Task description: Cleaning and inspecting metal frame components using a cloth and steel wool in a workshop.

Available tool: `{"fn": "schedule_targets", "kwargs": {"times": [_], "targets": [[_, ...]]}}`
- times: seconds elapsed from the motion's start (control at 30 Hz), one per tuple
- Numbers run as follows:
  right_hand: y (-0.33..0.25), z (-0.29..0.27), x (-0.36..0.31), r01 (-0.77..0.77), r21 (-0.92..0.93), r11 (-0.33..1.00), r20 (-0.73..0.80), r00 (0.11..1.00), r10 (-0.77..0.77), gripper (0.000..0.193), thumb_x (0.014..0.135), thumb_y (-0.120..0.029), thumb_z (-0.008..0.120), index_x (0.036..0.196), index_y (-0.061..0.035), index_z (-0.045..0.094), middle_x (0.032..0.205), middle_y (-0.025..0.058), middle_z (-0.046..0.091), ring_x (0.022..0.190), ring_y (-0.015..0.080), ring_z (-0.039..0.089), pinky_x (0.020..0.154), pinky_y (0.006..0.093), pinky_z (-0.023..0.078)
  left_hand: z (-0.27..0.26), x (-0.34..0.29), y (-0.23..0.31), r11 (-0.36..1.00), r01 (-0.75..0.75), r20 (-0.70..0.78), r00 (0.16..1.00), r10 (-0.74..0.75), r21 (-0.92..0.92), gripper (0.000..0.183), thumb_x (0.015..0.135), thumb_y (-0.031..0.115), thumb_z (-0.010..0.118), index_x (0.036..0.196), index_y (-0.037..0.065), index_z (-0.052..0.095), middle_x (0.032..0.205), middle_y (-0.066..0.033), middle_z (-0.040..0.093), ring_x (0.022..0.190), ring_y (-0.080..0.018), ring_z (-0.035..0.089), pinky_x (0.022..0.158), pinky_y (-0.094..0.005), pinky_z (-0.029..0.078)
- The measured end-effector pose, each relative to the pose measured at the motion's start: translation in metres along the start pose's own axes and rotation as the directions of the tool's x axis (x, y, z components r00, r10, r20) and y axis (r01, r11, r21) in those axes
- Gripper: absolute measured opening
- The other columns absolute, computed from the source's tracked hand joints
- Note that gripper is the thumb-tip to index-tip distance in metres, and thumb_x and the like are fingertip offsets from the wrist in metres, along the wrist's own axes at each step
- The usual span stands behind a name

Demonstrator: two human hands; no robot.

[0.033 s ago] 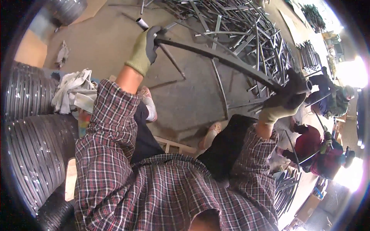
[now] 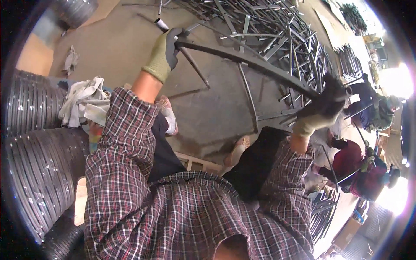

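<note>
My left hand (image 2: 167,50), in an olive glove with a dark palm, is closed round the left end of a dark metal bar (image 2: 247,58). Beside that hand a round tube with a bright open end (image 2: 160,24) sticks out, and another tube (image 2: 195,67) slants down from it. My right hand (image 2: 325,106), gloved alike and slightly blurred, grips the bar's right end, where a round tube end partly shows. A thinner tube (image 2: 248,97) runs down from the bar's middle toward a crosswise bar (image 2: 277,115); whether these are joined to it I cannot tell.
A large heap of metal pieces (image 2: 264,26) lies on the floor ahead. Bundled strips (image 2: 41,173) and white cloths (image 2: 84,102) are at left. At right, two people (image 2: 362,169) handle bars near stacked rods (image 2: 323,212). A wooden frame (image 2: 195,164) lies below my legs.
My right hand has shifted slightly and turned, covering more of the tube end. My left hand and the bar have moved only a little, with both hands still gripping.
</note>
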State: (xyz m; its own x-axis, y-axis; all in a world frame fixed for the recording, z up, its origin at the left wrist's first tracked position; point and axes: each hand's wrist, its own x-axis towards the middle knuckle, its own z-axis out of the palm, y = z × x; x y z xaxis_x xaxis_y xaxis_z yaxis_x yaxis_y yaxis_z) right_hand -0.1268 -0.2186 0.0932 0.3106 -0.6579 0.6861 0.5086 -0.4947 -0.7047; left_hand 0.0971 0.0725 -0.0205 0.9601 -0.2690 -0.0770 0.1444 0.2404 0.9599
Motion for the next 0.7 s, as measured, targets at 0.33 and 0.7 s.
{"fn": "schedule_targets", "kwargs": {"times": [0.33,0.7], "targets": [[0.008,-0.006,0.0,0.018,-0.077,0.997,0.021,1.0,-0.016,0.03,0.095,-0.018,0.054,0.116,0.0039,0.057,0.109,0.0126,0.065,0.1,0.0218,0.063,0.088,0.0357,0.05,0.021,0.0,0.007,0.994,-0.046,-0.155,0.987,0.031,-0.095,0.032,0.089,0.033,0.059,0.105,0.005,0.064,0.095,-0.0079,0.069,0.086,-0.0178,0.064,0.078,-0.03,0.048],[0.052,-0.039,-0.008,-0.21,0.112,0.971,0.009,0.978,0.21,0.03,0.097,-0.018,0.049,0.117,0.002,0.058,0.11,0.0129,0.065,0.099,0.0218,0.062,0.089,0.0335,0.047,0.035,0.005,0.06,0.884,-0.43,-0.189,0.867,0.461,0.183,0.024,0.09,0.022,0.064,0.092,-0.002,0.066,0.083,-0.0066,0.068,0.079,-0.0143,0.061,0.073,-0.0292,0.047]]}}
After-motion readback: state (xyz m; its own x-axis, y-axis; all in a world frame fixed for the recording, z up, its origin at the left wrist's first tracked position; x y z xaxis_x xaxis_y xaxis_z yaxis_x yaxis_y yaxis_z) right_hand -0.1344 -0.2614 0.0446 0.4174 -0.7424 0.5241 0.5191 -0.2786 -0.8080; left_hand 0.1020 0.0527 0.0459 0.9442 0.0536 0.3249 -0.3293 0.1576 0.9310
